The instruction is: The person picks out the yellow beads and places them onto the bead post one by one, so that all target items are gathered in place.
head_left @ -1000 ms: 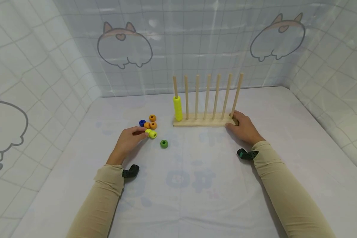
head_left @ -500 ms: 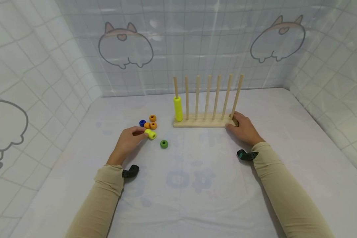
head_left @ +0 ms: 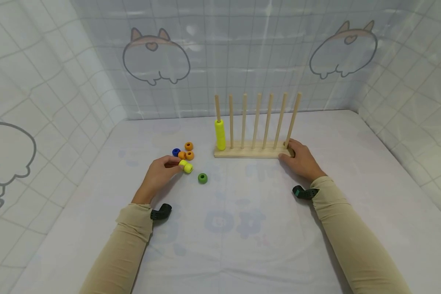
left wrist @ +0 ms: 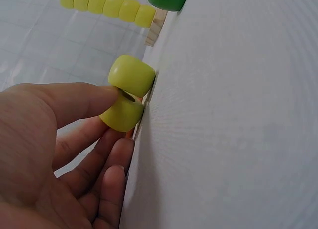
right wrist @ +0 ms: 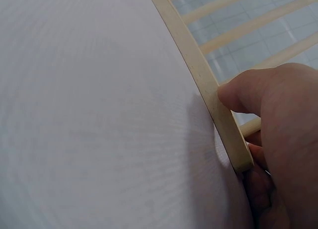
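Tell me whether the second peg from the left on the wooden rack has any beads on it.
Empty. The second peg stands bare; yellow beads sit only on the leftmost peg.

I cannot read any text, number, label or brand here. The wall sheet point(head_left: 220, 61) carries only cartoon drawings, and the faint prints on the surface point(head_left: 235, 220) are not readable.
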The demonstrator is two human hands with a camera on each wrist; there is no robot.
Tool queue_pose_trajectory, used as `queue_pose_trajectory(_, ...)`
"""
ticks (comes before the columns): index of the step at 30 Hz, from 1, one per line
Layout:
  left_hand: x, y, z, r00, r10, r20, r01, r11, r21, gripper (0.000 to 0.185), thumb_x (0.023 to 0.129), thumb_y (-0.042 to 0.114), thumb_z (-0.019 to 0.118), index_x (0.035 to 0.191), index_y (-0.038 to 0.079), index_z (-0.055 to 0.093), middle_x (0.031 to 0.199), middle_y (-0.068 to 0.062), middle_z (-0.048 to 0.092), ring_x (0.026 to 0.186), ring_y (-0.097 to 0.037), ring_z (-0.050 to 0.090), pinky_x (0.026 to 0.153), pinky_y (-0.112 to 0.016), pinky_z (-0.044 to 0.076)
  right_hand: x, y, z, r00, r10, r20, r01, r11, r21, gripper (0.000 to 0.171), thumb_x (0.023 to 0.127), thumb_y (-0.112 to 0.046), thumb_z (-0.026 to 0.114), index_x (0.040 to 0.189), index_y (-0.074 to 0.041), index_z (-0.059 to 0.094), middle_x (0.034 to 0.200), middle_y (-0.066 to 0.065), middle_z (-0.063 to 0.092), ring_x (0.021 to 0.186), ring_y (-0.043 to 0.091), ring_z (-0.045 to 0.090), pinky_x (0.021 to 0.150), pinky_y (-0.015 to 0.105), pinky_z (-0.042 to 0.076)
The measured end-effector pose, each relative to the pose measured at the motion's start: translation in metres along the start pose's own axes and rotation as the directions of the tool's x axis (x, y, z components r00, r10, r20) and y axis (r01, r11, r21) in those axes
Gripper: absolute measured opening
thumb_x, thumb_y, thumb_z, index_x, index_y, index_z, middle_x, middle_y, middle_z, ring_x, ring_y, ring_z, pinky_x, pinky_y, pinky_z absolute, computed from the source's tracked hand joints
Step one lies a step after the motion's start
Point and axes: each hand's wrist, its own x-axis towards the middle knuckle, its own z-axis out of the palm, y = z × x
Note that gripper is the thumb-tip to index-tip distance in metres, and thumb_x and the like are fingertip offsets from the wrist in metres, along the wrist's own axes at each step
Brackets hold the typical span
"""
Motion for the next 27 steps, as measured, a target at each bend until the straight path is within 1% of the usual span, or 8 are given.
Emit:
queue_pose_trajectory(6, 0.0014, 0.0, 0.0008, 1.0, -0.008, 0.001, 0.008, 1.0, 0.005, 0.038, 0.097, 0.029, 0.067, 0.129, 0.008, 0.061, 0.127, -0.01, 0.06, 0.12, -0.029, 0.053, 0.102, -0.045, 0.045, 0.0002, -0.0003, 0.0, 1.0, 0.0, 0.0, 0.0, 1.0, 0.003, 0.046, 0.101, -0.024, 0.058, 0.14, 0.0, 0.051, 0.138, 0.022, 0.051, 0.12, 0.036, 0.048, 0.102, 0.053, 0.038)
queue_pose_trajectory(13, 0.0029, 0.0014, 0.0022, 1.0, -0.012, -0.007, 0.012, 1.0, 0.013, 0.037, 0.096, 0.028, 0.069, 0.127, 0.008, 0.062, 0.127, -0.011, 0.06, 0.119, -0.029, 0.054, 0.101, -0.045, 0.045, 0.0001, -0.0003, 0.0006, 1.0, -0.013, -0.007, 0.013, 1.0, 0.003, 0.044, 0.101, -0.021, 0.058, 0.137, 0.002, 0.051, 0.131, 0.022, 0.053, 0.111, 0.035, 0.051, 0.095, 0.05, 0.041)
queue_pose_trajectory(19, 0.0023, 0.0017, 0.0025, 1.0, -0.023, -0.022, 0.023, 1.0, -0.008, 0.037, 0.096, 0.026, 0.069, 0.127, 0.008, 0.062, 0.125, -0.009, 0.061, 0.118, -0.028, 0.054, 0.1, -0.043, 0.045, 0.0002, -0.0012, 0.0004, 1.0, -0.008, -0.004, 0.008, 1.0, 0.005, 0.045, 0.101, -0.022, 0.058, 0.138, 0.002, 0.051, 0.134, 0.022, 0.053, 0.115, 0.035, 0.05, 0.098, 0.052, 0.04)
queue_pose_trajectory(22, 0.0015, 0.0004, 0.0021, 1.0, -0.013, -0.028, 0.013, 1.0, -0.012, 0.039, 0.096, 0.029, 0.069, 0.128, 0.008, 0.062, 0.125, -0.009, 0.061, 0.119, -0.028, 0.053, 0.1, -0.043, 0.045, 0.0004, -0.0021, 0.0005, 1.0, -0.009, -0.002, 0.009, 1.0, 0.006, 0.045, 0.101, -0.021, 0.058, 0.139, 0.002, 0.051, 0.133, 0.023, 0.053, 0.115, 0.036, 0.05, 0.098, 0.052, 0.04)
queue_pose_trajectory(25, 0.0009, -0.0005, 0.0006, 1.0, -0.009, -0.029, 0.008, 0.999, -0.041, 0.041, 0.096, 0.034, 0.069, 0.129, 0.01, 0.063, 0.126, -0.007, 0.061, 0.12, -0.026, 0.052, 0.102, -0.042, 0.044, -0.0001, -0.0025, 0.0002, 1.0, -0.009, 0.001, 0.009, 1.0, 0.006, 0.046, 0.101, -0.02, 0.058, 0.14, 0.003, 0.05, 0.136, 0.023, 0.051, 0.118, 0.036, 0.05, 0.1, 0.053, 0.04)
queue_pose_trajectory(27, 0.0012, 0.0003, -0.0009, 1.0, -0.019, -0.023, 0.018, 0.997, -0.073, 0.043, 0.096, 0.036, 0.069, 0.13, 0.012, 0.062, 0.128, -0.006, 0.06, 0.121, -0.025, 0.051, 0.103, -0.042, 0.044, -0.0011, -0.002, -0.0006, 1.0, -0.003, -0.002, 0.003, 1.0, 0.006, 0.047, 0.101, -0.021, 0.058, 0.141, 0.003, 0.049, 0.139, 0.023, 0.05, 0.12, 0.036, 0.049, 0.101, 0.053, 0.039)
